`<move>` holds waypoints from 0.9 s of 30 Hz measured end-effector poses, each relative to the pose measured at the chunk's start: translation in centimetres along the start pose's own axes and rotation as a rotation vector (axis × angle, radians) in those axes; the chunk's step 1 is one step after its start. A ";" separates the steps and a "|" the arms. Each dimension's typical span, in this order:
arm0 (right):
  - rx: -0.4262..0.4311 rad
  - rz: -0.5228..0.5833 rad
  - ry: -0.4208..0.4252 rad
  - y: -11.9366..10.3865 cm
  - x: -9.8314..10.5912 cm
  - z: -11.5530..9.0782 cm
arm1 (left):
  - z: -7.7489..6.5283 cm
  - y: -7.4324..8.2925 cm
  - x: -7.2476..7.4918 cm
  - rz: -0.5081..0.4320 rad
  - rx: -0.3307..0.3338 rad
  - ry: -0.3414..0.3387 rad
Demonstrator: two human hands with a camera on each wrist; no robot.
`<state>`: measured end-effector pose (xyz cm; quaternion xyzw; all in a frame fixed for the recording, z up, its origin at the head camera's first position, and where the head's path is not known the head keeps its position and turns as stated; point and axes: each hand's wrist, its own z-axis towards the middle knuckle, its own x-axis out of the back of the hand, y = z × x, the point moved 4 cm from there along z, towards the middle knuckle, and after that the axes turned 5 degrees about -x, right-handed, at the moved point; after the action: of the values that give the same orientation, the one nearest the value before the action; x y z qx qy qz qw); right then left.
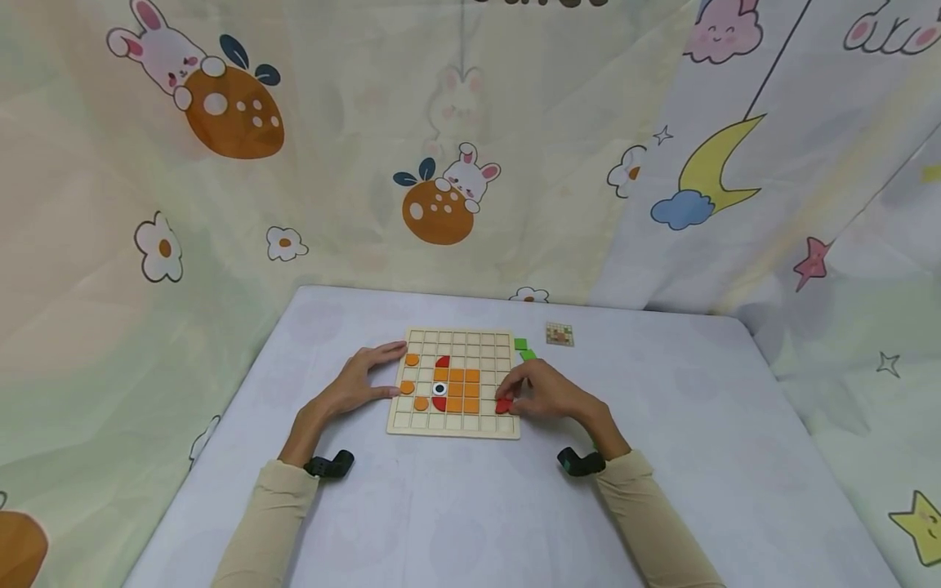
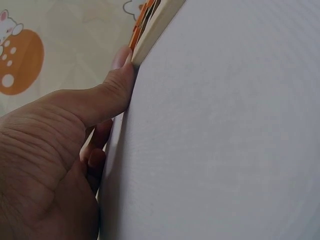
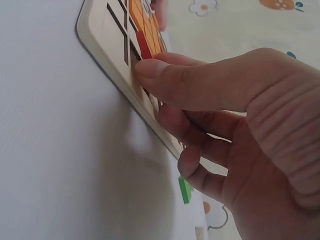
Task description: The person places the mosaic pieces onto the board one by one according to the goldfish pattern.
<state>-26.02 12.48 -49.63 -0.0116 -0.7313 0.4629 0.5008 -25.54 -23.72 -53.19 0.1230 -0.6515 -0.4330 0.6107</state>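
Observation:
A pale wooden grid board (image 1: 456,429) lies on the table. Orange square tiles (image 1: 464,390), an eye tile (image 1: 439,389) and red quarter-round tiles (image 1: 443,362) form a shape on it. Orange round discs (image 1: 421,403) sit near its left side. My left hand (image 1: 353,382) touches the board's left edge with thumb and fingers spread apart. Over the right side, my right hand (image 1: 544,388) pinches a red tile (image 1: 503,406) between thumb and fingers, low on the grid. In the right wrist view, red (image 3: 143,45) shows just beyond the thumb tip, the rest hidden by fingers.
Green square tiles (image 1: 520,344) lie just past the board's right edge, partly behind the right hand. A small picture card (image 1: 559,334) is farther back on the white-covered table (image 1: 456,514). A cloth with printed cartoons (image 1: 353,163) hangs behind.

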 end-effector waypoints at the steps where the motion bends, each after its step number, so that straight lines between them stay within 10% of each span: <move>1: 0.003 0.004 -0.004 0.0 -0.1 0.2 | 0.0 -0.1 0.0 0.000 0.004 -0.001; 27: 0.003 0.021 0.025 -1.1 -1.2 1.6 | 0.2 -0.4 0.1 -0.008 0.024 -0.011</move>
<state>-26.13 10.28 -49.83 -0.0242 -0.7242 0.4689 0.5051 -25.90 -23.89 -53.40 0.1305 -0.6594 -0.4283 0.6039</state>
